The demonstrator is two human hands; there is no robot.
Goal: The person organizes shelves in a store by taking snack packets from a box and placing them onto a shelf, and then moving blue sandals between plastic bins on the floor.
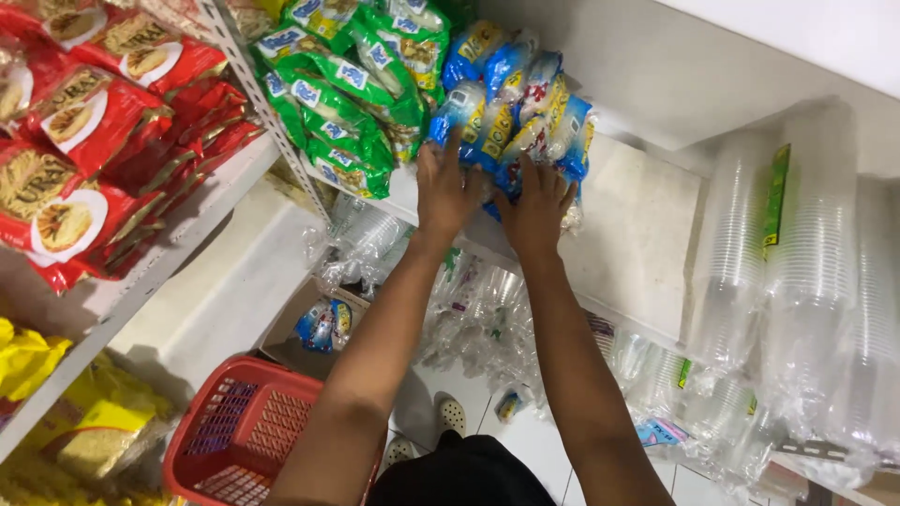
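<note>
Both my arms reach up to a white shelf (628,234). My left hand (443,190) and my right hand (536,208) press flat against a stack of blue snack packets (511,89) standing on that shelf, fingers spread on the packets' lower fronts. To the left of the blue packets stands a stack of green packets (347,94). Neither hand wraps around a packet; both only touch the stack.
Red noodle packets (84,122) fill the shelf unit at left, with yellow packets (56,412) below. A red plastic basket (239,426) sits on the floor beside a cardboard box (319,323). Sleeves of clear plastic cups (797,272) stand at right and lie below.
</note>
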